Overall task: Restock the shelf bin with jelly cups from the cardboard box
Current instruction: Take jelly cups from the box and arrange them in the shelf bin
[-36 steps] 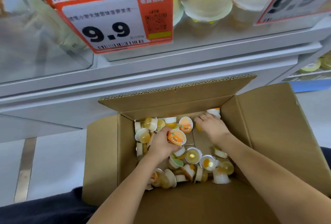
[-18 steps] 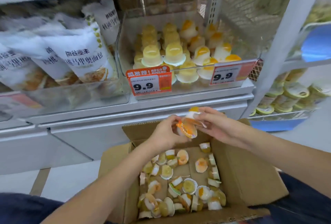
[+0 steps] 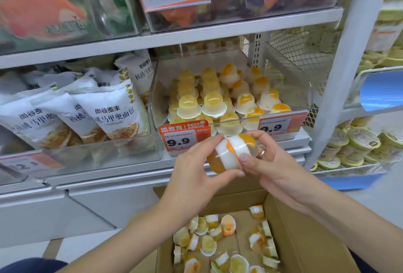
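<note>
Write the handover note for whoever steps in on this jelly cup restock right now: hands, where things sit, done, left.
Left hand: grips an amber jelly cup, held in front of the 9.9 price tag.
Right hand: grips an orange-topped jelly cup, pressed lid to lid against the other.
Shelf bin: already holds rows of cups standing dome up, with bare room at its right rear.
Cardboard box: open below the hands, many loose cups lying on its floor.
Done: two cups lifted out.
Left: set both in the bin, then move the rest over.
</note>
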